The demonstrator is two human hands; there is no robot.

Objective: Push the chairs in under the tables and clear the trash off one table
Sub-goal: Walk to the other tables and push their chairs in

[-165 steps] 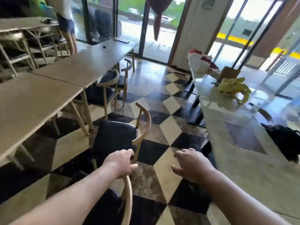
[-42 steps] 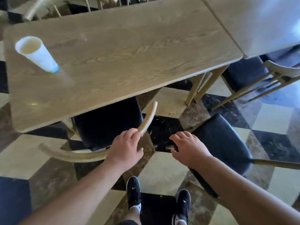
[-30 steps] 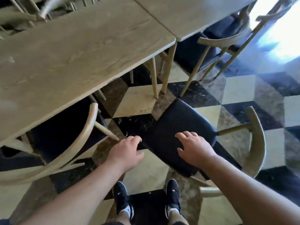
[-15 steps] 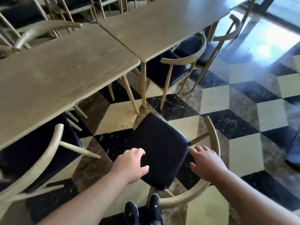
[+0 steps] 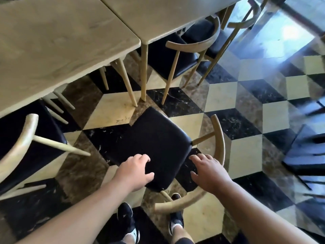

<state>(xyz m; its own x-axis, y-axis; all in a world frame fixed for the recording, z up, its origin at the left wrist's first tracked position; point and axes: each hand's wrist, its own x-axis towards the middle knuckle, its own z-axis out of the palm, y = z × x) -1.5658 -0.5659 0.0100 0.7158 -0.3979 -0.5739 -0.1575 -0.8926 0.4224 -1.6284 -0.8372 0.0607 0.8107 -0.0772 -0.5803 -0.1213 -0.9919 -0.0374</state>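
Observation:
A chair with a black seat (image 5: 154, 141) and a curved pale wooden backrest (image 5: 219, 138) stands out on the floor, turned at an angle, just in front of my feet. My left hand (image 5: 135, 171) lies over the near edge of the seat, fingers apart. My right hand (image 5: 209, 171) is spread palm-down over the backrest rail, not clearly gripping it. The wooden table (image 5: 52, 41) is ahead on the left, with a second table (image 5: 167, 13) butted against it. No trash shows on the visible tabletops.
A second chair (image 5: 17, 147) sits partly under the left table. Two more chairs (image 5: 193, 44) stand at the second table. The table legs (image 5: 143, 73) stand just beyond the seat. Checkered floor (image 5: 246, 103) spreads right; a blurred dark object (image 5: 307, 155) sits at the right edge.
I let go of the first chair's backrest and turned right to this chair. Over the last half second both hands stay over it, the right one shifting slightly inward along the rail.

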